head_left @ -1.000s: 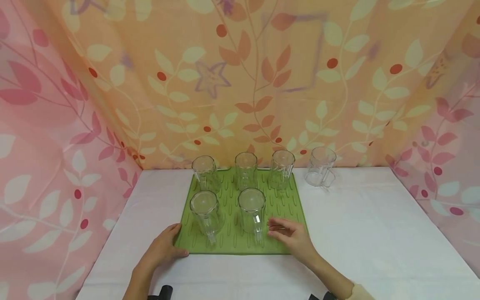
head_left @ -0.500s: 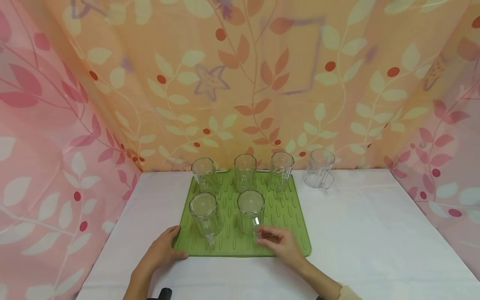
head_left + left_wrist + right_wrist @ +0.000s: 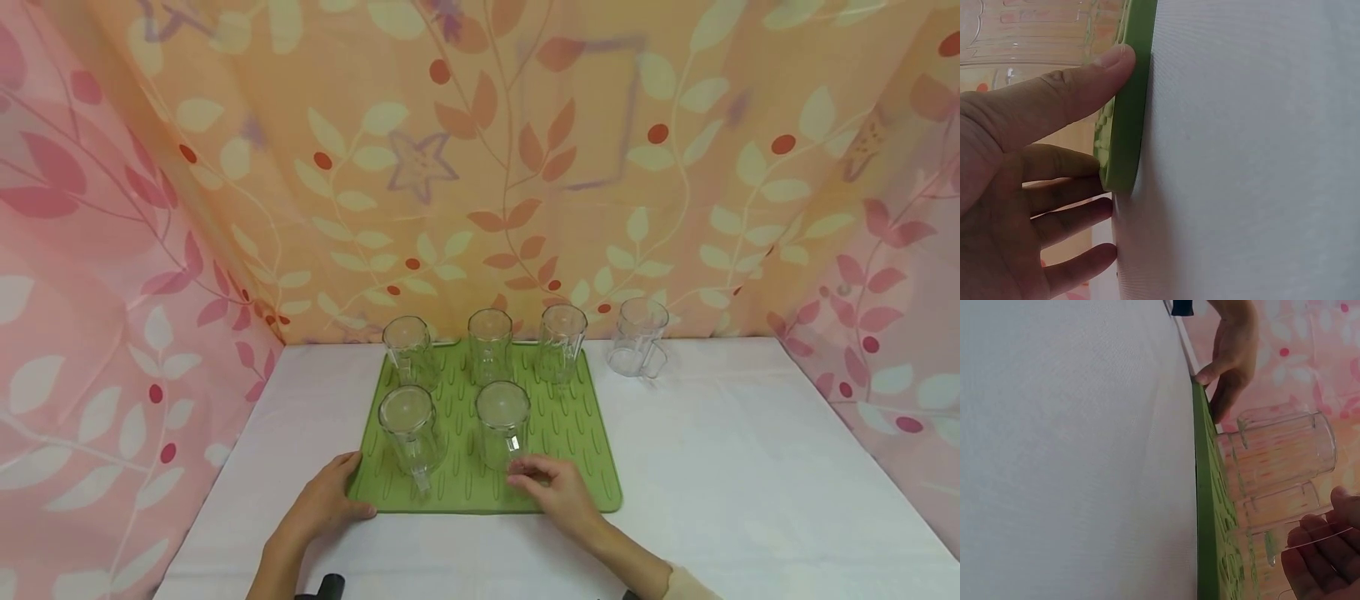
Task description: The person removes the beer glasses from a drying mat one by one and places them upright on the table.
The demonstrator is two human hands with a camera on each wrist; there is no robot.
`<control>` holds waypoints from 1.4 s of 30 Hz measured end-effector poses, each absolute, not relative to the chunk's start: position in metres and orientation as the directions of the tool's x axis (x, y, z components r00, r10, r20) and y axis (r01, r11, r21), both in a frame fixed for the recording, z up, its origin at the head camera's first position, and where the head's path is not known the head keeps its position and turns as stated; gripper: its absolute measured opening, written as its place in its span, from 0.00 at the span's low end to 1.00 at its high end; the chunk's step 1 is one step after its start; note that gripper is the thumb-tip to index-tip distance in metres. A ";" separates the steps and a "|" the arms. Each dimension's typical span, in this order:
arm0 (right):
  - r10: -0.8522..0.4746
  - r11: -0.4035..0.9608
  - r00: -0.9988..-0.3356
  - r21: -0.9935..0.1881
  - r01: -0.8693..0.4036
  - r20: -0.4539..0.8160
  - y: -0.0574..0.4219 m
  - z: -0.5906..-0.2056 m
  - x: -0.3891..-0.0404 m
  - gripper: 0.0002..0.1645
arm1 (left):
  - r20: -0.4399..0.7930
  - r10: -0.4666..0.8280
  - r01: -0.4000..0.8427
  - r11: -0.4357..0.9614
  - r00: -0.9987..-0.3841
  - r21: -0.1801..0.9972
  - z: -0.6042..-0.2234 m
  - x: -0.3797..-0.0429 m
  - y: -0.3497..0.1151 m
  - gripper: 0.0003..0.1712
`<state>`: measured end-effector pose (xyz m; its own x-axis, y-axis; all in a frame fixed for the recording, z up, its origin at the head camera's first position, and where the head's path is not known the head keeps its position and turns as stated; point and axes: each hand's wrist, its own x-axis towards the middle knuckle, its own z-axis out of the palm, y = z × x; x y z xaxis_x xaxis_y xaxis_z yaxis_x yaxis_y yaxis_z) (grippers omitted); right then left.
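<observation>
Pink leaf-print cloth (image 3: 82, 350): I saw it down the far left side, cut off by the frame.
Black fitting (image 3: 330, 586): it poked up beside the left forearm, mostly cropped, and I could not make out what it was.
Left hand (image 3: 328, 493): thumb and fingers stood apart at the near left corner of the green mat (image 3: 453, 497), thumb against the front edge, fingertips along the left side. I could not tell whether the two lowest fingers touched the white tabletop (image 3: 750, 475).
Front-left mug (image 3: 411, 437): clear, on the mat, near the left hand but apart from it, handle toward the person.
Back-row mugs (image 3: 491, 342): three clear ones lined the mat's rear; their handles were hard for me to trace.
Front-right mug (image 3: 498, 429): clear, standing on the mat beside the front-left one, its handle toward the person, the lower part covered by fingers.
Right hand (image 3: 558, 493): thumb and fingertips came together on that handle, pinching it low down. My right wrist view cropped this hand and gave the glass only as thin outlines.
Far-right mug (image 3: 637, 333): on the tabletop, just off the mat, handle to the right.
Beige sleeve (image 3: 686, 586): cut off at the bottom edge.
</observation>
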<state>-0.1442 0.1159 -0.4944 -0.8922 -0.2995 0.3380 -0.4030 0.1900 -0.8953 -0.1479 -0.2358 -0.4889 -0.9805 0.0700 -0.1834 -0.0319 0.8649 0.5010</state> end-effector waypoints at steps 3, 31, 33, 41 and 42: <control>-0.277 0.209 -0.902 -0.896 -0.392 0.330 0.116 -0.493 -0.144 0.10 | -0.181 0.078 -0.022 0.870 -0.980 0.492 -0.489 -0.149 -0.236 0.57; -0.226 0.337 -0.891 -0.826 -0.451 0.394 0.155 -0.488 -0.159 0.08 | -0.188 0.084 -0.022 0.865 -0.979 0.502 -0.485 -0.151 -0.234 0.57; -0.212 0.358 -0.882 -0.806 -0.471 0.421 0.156 -0.486 -0.160 0.09 | -0.185 0.084 -0.020 0.866 -0.979 0.500 -0.485 -0.151 -0.234 0.57; -0.105 0.343 -0.866 -0.799 -0.493 0.489 0.158 -0.483 -0.162 0.11 | -0.196 0.074 -0.035 0.864 -0.978 0.501 -0.488 -0.151 -0.235 0.57; -0.090 0.336 -0.866 -0.803 -0.492 0.492 0.158 -0.484 -0.161 0.12 | -0.198 0.073 -0.037 0.864 -0.978 0.502 -0.488 -0.151 -0.235 0.57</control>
<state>-0.1615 0.1580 -0.4837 -0.8659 -0.0904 0.4920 -0.4915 0.3363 -0.8033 -0.1505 -0.2347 -0.4880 -0.9775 0.0732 -0.1977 -0.0368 0.8640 0.5021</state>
